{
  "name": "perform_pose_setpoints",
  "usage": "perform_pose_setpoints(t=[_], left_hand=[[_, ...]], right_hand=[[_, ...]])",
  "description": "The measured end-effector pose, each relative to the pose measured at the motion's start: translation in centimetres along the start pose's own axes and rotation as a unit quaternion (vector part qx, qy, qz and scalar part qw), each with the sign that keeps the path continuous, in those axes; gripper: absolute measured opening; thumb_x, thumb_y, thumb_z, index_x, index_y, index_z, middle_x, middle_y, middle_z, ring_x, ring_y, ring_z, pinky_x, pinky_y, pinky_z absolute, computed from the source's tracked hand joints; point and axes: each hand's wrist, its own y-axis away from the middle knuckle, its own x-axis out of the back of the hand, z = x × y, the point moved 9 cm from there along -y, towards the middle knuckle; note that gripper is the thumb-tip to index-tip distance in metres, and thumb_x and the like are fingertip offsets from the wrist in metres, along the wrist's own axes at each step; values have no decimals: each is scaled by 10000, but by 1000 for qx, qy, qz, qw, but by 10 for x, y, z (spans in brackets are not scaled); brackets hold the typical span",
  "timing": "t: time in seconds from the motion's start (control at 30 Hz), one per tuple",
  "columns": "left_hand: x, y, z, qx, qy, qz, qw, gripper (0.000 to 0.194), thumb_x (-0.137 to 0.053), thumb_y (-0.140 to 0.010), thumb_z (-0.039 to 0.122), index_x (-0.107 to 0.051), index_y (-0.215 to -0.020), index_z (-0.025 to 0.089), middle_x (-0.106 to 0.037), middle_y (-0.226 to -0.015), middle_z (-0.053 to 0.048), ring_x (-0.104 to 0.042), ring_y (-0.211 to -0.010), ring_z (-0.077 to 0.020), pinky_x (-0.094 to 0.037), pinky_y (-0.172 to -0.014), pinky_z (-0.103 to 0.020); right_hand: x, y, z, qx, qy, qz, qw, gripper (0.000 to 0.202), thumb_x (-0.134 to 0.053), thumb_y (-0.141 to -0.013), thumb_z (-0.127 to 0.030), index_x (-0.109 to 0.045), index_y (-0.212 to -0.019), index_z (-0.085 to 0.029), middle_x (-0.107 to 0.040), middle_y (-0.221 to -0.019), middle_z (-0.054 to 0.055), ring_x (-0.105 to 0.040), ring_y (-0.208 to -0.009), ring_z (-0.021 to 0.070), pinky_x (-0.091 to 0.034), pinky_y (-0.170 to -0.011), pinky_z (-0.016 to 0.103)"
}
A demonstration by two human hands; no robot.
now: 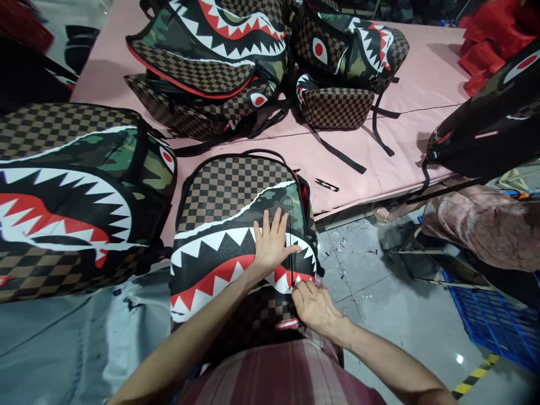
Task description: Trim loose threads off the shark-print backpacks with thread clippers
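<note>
A checkered and camouflage backpack (228, 185) with a red and white shark mouth lies in front of me, its lower end close to my body. My left hand (270, 242) rests flat on its front, fingers spread, just left of a vertical zipper (289, 225). At the zipper's lower end, my right hand (310, 301) has its fingers pinched together on what looks like the zipper pull, mostly hidden by the fingertips. Small black thread snips (327, 185) lie on the pink table beyond the backpack's right side.
Another shark backpack (71, 197) sits at the left. More bags (211, 62) are piled on the pink table (405, 152). At the right are a dark backpack (485, 129), a person's patterned clothing (485, 225) and a blue crate (498, 320).
</note>
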Motion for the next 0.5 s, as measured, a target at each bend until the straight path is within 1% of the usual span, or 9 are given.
perform_pose_setpoints(t=[0.1, 0.2, 0.27, 0.3, 0.33, 0.37, 0.43, 0.47, 0.5], left_hand=[[-3, 4, -7, 23, 7, -16, 1000, 762, -526, -805, 458, -248, -1424, 112, -172, -1517, -135, -70, -1385, -385, -165, -1056, -629], [4, 3, -9, 33, -2, -19, 999, 729, -541, -773, 324, -269, -1413, 106, -216, -1505, -140, -115, -1382, -368, -200, -1063, -598], [16, 2, -5, 41, -25, 4, 999, 709, -532, -743, 241, -301, -1396, 92, -322, -1451, -177, -246, -1344, -364, -281, -1039, -549], [22, 1, -3, 51, -40, 8, 998, 699, -519, -736, 214, -311, -1391, 86, -410, -1383, -202, -360, -1281, -365, -345, -994, -523], [25, 0, -3, 66, -55, -3, 996, 691, -503, -738, 201, -310, -1390, 78, -510, -1273, -223, -482, -1175, -363, -408, -920, -498], [26, 0, -3, 82, -68, -25, 994, 681, -479, -750, 195, -301, -1394, 67, -596, -1129, -226, -576, -1041, -354, -454, -833, -473], [26, 4, -3, 95, -81, -88, 988, 668, -423, -781, 194, -255, -1408, 36, -668, -853, -185, -652, -806, -325, -481, -695, -419], [28, 7, -1, 89, -79, -111, 987, 669, -401, -795, 199, -225, -1415, 21, -671, -768, -160, -658, -743, -309, -479, -661, -392], [31, 13, 2, 79, -74, -120, 987, 671, -386, -806, 204, -198, -1420, 10, -672, -723, -139, -660, -711, -291, -474, -644, -365]], right_hand=[[-1, -7, -1, 19, 6, 10, 1000, 125, -454, -818, -55, -501, -804, -170, -557, -766, 47, -519, -687, 180, -353, -443, 251], [-2, -8, -4, 27, -1, 19, 999, 121, -460, -819, -58, -517, -796, -162, -563, -775, 51, -527, -693, 180, -359, -444, 254], [-3, -6, -5, 31, -14, 23, 999, 127, -459, -823, -56, -536, -803, -155, -572, -786, 55, -535, -694, 181, -358, -444, 257], [-3, -5, -4, 32, -26, 22, 999, 136, -457, -826, -53, -548, -805, -153, -579, -792, 57, -540, -696, 180, -356, -445, 256], [-2, -5, -1, 27, -45, 20, 998, 142, -458, -831, -57, -560, -798, -150, -588, -795, 60, -548, -696, 179, -358, -449, 254], [0, -5, 4, 17, -75, 17, 997, 137, -467, -840, -77, -574, -794, -147, -596, -797, 63, -557, -698, 177, -369, -462, 251], [7, -11, 20, -12, -188, 12, 982, 113, -504, -860, -166, -611, -829, -148, -615, -805, 58, -577, -706, 167, -416, -521, 250], [12, -17, 31, -35, -270, 16, 962, 137, -506, -871, -220, -626, -886, -155, -627, -830, 55, -589, -729, 162, -447, -575, 257], [18, -26, 43, -58, -364, 27, 929, 190, -488, -887, -266, -629, -968, -167, -638, -874, 53, -600, -773, 159, -472, -646, 270]])
